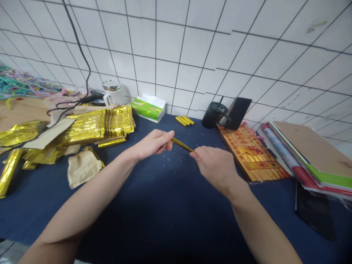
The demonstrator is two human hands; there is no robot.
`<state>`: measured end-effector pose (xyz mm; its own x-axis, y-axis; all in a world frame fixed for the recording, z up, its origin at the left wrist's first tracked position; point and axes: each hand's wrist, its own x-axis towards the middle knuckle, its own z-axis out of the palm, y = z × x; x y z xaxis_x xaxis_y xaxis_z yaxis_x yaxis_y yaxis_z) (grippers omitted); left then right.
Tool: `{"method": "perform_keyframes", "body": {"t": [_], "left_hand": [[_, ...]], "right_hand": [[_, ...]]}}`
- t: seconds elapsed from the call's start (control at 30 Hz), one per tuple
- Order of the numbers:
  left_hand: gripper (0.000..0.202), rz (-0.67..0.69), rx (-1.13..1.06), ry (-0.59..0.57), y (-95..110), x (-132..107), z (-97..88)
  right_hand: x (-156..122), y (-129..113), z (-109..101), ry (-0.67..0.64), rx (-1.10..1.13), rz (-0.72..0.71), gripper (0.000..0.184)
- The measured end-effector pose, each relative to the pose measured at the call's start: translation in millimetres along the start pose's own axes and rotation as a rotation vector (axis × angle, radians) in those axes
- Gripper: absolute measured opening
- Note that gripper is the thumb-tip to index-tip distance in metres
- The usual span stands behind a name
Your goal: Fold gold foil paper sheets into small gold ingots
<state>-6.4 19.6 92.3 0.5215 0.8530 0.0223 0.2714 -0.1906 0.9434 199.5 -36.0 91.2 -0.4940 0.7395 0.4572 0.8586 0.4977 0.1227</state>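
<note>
Both my hands hold a thin rolled strip of gold foil paper above the dark blue table cloth. My left hand pinches its left end, fingers closed. My right hand pinches the right end, fingers curled. A row of folded gold foil pieces lies to the left of my left hand. A few finished gold rolls lie at the back near the wall. A stack of gold and red printed sheets lies to the right of my right hand.
A green tissue box, a white mug and a black cable stand at the back left. A black cup and a propped phone sit at the back. Coloured folders and a dark phone lie right. Crumpled paper lies left.
</note>
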Motion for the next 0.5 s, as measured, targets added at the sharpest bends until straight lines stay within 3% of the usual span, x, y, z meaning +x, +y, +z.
{"method": "perform_keyframes", "body": {"t": [0.13, 0.3, 0.4, 0.5], "left_hand": [[0.055, -0.124, -0.131, -0.064, 6.2, -1.3, -2.0], [0.043, -0.162, -0.157, -0.057, 10.6, -2.8, -2.1], [0.029, -0.121, -0.037, -0.057, 11.7, -3.0, 0.8], [0.026, -0.038, 0.226, -0.079, 16.0, -5.4, 9.9]], "right_hand": [[1.6, 2.2, 4.4, 0.085, -0.071, -0.021, 0.036], [3.7, 4.9, 7.3, 0.025, -0.024, 0.007, 0.034], [5.1, 7.7, 5.1, -0.099, 0.171, 0.098, 0.029], [7.1, 6.9, 3.3, -0.203, 0.452, 0.168, 0.031]]}}
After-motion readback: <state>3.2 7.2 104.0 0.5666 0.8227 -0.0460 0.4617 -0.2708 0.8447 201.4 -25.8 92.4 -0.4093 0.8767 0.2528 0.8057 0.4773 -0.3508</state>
